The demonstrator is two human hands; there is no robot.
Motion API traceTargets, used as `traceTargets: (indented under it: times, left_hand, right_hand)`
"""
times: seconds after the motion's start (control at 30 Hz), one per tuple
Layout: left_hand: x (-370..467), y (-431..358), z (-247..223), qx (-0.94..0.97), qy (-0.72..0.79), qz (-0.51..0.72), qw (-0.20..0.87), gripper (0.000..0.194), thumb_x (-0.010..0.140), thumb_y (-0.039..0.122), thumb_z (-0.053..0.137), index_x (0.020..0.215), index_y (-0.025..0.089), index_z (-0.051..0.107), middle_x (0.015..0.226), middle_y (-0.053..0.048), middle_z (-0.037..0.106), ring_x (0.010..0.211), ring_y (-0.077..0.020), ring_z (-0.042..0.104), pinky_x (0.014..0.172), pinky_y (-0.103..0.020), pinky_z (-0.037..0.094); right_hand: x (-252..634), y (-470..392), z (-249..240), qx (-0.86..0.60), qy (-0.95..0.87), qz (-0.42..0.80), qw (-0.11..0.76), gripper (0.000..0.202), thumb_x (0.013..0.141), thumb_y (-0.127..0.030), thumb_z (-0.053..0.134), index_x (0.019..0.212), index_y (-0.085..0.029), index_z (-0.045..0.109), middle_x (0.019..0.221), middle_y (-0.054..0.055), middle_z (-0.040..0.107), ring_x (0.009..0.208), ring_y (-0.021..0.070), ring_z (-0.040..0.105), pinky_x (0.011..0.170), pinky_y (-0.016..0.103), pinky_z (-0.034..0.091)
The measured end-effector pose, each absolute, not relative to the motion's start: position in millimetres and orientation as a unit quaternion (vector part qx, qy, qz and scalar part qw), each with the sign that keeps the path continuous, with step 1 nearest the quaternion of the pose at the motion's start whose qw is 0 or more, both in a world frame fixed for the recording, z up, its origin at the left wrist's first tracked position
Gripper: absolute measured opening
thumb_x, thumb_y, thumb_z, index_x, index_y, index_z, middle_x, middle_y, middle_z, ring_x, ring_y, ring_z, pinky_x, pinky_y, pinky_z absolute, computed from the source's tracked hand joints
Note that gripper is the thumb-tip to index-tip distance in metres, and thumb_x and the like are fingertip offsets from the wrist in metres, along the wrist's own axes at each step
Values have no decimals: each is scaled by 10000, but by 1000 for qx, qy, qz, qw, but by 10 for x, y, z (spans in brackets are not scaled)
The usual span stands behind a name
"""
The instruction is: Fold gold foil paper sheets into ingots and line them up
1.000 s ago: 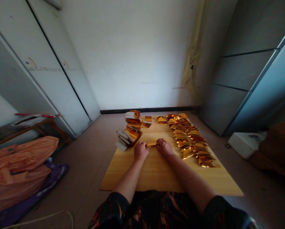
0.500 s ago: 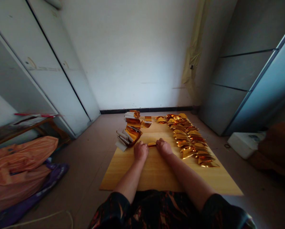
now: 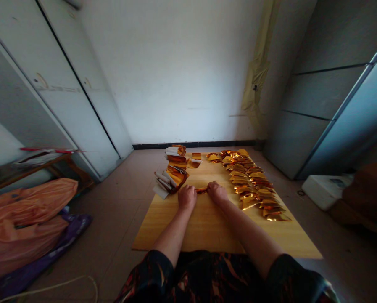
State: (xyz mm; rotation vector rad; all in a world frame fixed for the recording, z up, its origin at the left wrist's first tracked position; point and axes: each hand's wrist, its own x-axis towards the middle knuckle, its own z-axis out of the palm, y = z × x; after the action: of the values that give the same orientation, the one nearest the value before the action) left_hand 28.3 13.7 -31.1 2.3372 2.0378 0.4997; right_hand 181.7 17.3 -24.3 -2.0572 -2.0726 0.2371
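A narrow folded piece of gold foil paper (image 3: 202,191) stretches between my two hands, just over the wooden board. My left hand (image 3: 187,197) is closed on its left end, and my right hand (image 3: 217,192) pinches the right end. Fingertips of both hands are partly hidden. Beyond my left hand lie loose stacks of gold foil paper sheets (image 3: 177,172), some with white backs showing. To the right of my right hand, folded gold foil pieces (image 3: 240,182) stand in overlapping rows.
The wooden board (image 3: 207,235) lies low in front of me. Orange and purple bags (image 3: 27,227) are on the floor at left, with a pale cord (image 3: 65,286). A white box (image 3: 323,191) stands at right. Cabinets (image 3: 81,84) and a wall (image 3: 175,75) enclose the space.
The foil strip between my hands looks darker and more creased, its surface turned. My hands stay in nearly the same place; the view has shifted slightly.
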Motion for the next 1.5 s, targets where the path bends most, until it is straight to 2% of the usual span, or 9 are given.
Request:
traceTargets:
  times: [0.17, 0.3, 0.43, 0.53, 0.7, 0.77, 0.83, 1.03, 1.5]
  left_hand:
    - [315, 144, -325, 733, 663, 150, -11, 256, 896, 218, 384, 935, 145, 627, 941, -109, 643, 906, -205, 588, 775, -298, 405]
    - [321, 145, -311, 718, 675, 164, 36, 265, 914, 224, 356, 959, 155, 608, 930, -99, 667, 869, -192, 615, 744, -282, 417]
    - [345, 142, -269, 673, 685, 251, 120, 205, 885, 256, 450, 1012, 194, 598, 924, -58, 691, 855, -168, 636, 741, -252, 438]
    - [385, 152, -251, 636, 671, 341, 170, 259, 796, 232, 574, 1053, 200, 586, 984, -38, 688, 880, -153, 639, 761, -232, 461]
    - [428, 171, -257, 576, 657, 393, 285, 369, 738, 142, 571, 1102, 200, 560, 870, 13, 684, 547, -75, 608, 576, -182, 485]
    - [425, 175, -266, 573, 653, 392, 303, 394, 731, 111, 555, 1114, 202, 555, 871, 17, 681, 497, -58, 583, 537, -169, 479]
    - [418, 179, -275, 582, 650, 388, 298, 411, 721, 80, 544, 1113, 203, 559, 899, 9, 682, 530, -65, 595, 551, -171, 485]
    - [406, 188, -296, 621, 651, 363, 242, 466, 706, 47, 558, 1138, 223, 560, 966, -18, 691, 814, -136, 646, 740, -222, 492]
    - [399, 171, -263, 623, 665, 352, 212, 562, 711, 117, 597, 1250, 208, 469, 924, -36, 690, 842, -166, 644, 747, -240, 475]
  right_hand:
    - [1780, 130, -215, -702, -700, 83, 105, 255, 930, -258, 367, 985, -194, 608, 1042, 108, 625, 828, 170, 632, 673, 247, 425]
    - [1786, 104, -165, -688, -712, 83, 111, 239, 917, -263, 396, 979, -186, 613, 1012, 99, 642, 836, 166, 627, 672, 232, 411]
    - [1803, 89, -169, -672, -724, 90, 128, 240, 909, -279, 411, 954, -181, 626, 1000, 80, 658, 842, 154, 615, 676, 221, 395]
    - [1805, 93, -193, -670, -720, 93, 155, 256, 915, -296, 400, 953, -182, 626, 993, 69, 663, 835, 147, 606, 673, 220, 388]
    - [1791, 93, -209, -666, -718, 105, 173, 245, 913, -315, 420, 937, -194, 632, 994, 61, 660, 814, 135, 596, 656, 214, 373]
    - [1791, 89, -208, -662, -721, 106, 176, 252, 918, -321, 412, 932, -200, 632, 990, 56, 658, 808, 131, 595, 651, 212, 366]
    - [1794, 88, -207, -658, -725, 102, 178, 258, 924, -315, 401, 928, -199, 631, 982, 54, 657, 802, 128, 593, 649, 211, 360]
    - [1784, 110, -215, -670, -714, 101, 178, 261, 923, -301, 391, 918, -187, 626, 969, 71, 652, 796, 141, 587, 641, 221, 359]
    - [1758, 76, -137, -684, -699, 111, 176, 243, 914, -283, 408, 922, -194, 633, 983, 67, 658, 815, 138, 597, 647, 212, 367]
